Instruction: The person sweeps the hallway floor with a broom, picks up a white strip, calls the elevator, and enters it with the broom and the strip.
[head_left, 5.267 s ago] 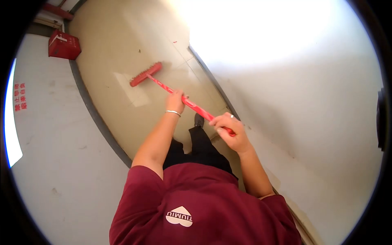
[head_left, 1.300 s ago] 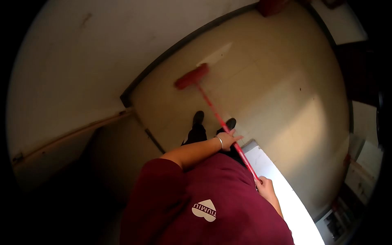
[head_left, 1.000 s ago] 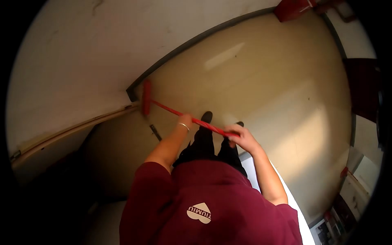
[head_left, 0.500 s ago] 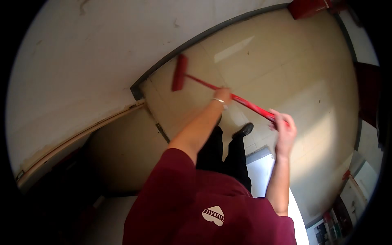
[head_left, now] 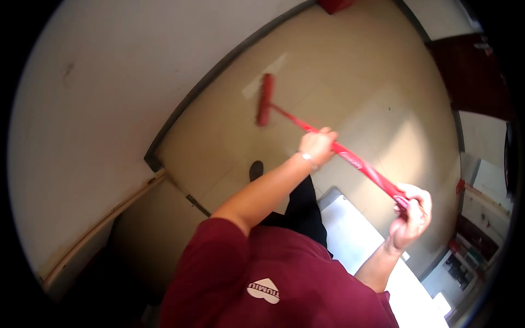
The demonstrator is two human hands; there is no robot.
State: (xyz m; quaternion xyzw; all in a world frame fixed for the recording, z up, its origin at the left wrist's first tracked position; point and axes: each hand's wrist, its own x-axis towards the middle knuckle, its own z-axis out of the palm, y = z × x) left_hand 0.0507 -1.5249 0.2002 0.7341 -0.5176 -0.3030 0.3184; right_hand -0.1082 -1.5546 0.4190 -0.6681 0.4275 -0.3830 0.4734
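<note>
Red broom [head_left: 360, 164] slants over the tiled floor [head_left: 333, 65], its blurred head [head_left: 265, 100] apparently touching down; the left hand [head_left: 318, 146] has its grip clamped around mid-handle, the right hand [head_left: 413, 216] around the upper end.

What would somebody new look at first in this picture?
Probably the bright red broom, slanting across the middle, its blurry head over the pale floor. The left hand grips it partway along, the right hand at its near end. Next, perhaps, the white heart print on the dark red shirt below.
</note>
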